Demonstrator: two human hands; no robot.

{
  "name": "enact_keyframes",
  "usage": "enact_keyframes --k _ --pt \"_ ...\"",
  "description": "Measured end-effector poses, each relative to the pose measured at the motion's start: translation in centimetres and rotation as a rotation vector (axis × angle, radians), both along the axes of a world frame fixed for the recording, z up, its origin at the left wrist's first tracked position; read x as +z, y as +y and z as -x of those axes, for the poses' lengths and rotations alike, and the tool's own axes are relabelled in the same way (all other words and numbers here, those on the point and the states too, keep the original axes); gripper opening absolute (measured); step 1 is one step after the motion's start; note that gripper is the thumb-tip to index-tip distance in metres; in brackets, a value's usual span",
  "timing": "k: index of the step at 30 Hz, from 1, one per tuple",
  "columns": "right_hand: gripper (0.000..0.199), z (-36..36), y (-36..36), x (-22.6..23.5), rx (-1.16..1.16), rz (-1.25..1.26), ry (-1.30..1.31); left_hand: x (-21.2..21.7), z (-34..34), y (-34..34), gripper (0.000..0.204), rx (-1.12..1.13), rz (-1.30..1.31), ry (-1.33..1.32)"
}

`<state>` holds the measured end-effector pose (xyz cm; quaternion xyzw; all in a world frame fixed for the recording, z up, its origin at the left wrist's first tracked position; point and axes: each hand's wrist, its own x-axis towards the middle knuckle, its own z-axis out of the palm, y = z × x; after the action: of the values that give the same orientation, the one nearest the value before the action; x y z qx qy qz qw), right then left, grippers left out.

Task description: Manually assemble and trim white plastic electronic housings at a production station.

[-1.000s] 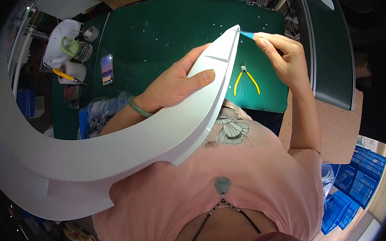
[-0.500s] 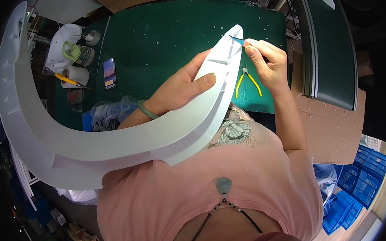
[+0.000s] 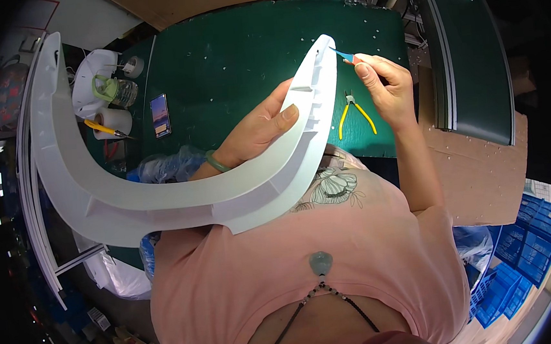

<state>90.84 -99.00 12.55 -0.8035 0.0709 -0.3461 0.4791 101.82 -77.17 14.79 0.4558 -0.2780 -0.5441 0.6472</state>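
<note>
A large curved white plastic part [image 3: 161,197], shaped like a hook with ribs along its inside, lies across my front. My left hand [image 3: 262,124] grips it near its narrow right end, thumb on top and fingers hidden beneath. My right hand [image 3: 386,85] pinches a slim pointed tool [image 3: 346,56], blue toward the tip and red-orange at the fingers; its exact kind is unclear. The tool's tip is at the right edge of the part's narrow end; I cannot tell whether it touches. Yellow-handled nippers [image 3: 354,115] lie on the green table [image 3: 228,59], below my right hand.
A phone [image 3: 161,115], a tape roll [image 3: 113,122], a yellow-handled cutter [image 3: 105,128] and a green-lidded bottle [image 3: 114,91] stand or lie at the left. Cardboard [image 3: 477,182] and blue crates [image 3: 533,236] are at the right. White scraps dot the table.
The white part has turned, its narrow tip shifting left and its far left arm moving right. The tool's tip has moved from the part's inner face to its right edge.
</note>
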Motion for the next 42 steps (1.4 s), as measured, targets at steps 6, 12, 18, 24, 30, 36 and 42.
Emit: enact_keyframes --k 6,12,18,24,30,36,42 --pt "0.024 0.4 -0.6 -0.2 0.03 0.035 0.075 -0.5 0.9 0.3 0.06 -0.061 0.067 0.14" --pt "0.031 -1.5 -3.7 -4.8 -0.169 -0.275 0.131 -2.0 0.7 0.3 0.065 -0.177 0.069 0.265" --pt "0.048 -0.9 0.4 -3.1 0.228 -0.73 0.171 0.6 1.3 0.8 0.049 -0.002 -0.17 0.316" --pt "0.02 -0.9 2.2 -8.5 0.061 -0.989 0.353 -7.5 -2.3 2.2 0.065 0.073 -0.139 0.714" --pt "0.03 -0.1 2.7 -14.4 0.033 -0.904 0.406 -5.9 -5.7 4.7 0.059 0.874 0.2 0.466" --pt "0.037 3.1 -3.9 -21.5 -0.344 -0.683 0.414 -7.7 -6.8 1.0 0.049 0.249 -0.44 -1.684" --pt "0.044 7.7 -9.8 -21.4 -0.545 -0.272 0.75 -8.9 -5.6 0.0 0.044 0.242 -0.31 -1.683"
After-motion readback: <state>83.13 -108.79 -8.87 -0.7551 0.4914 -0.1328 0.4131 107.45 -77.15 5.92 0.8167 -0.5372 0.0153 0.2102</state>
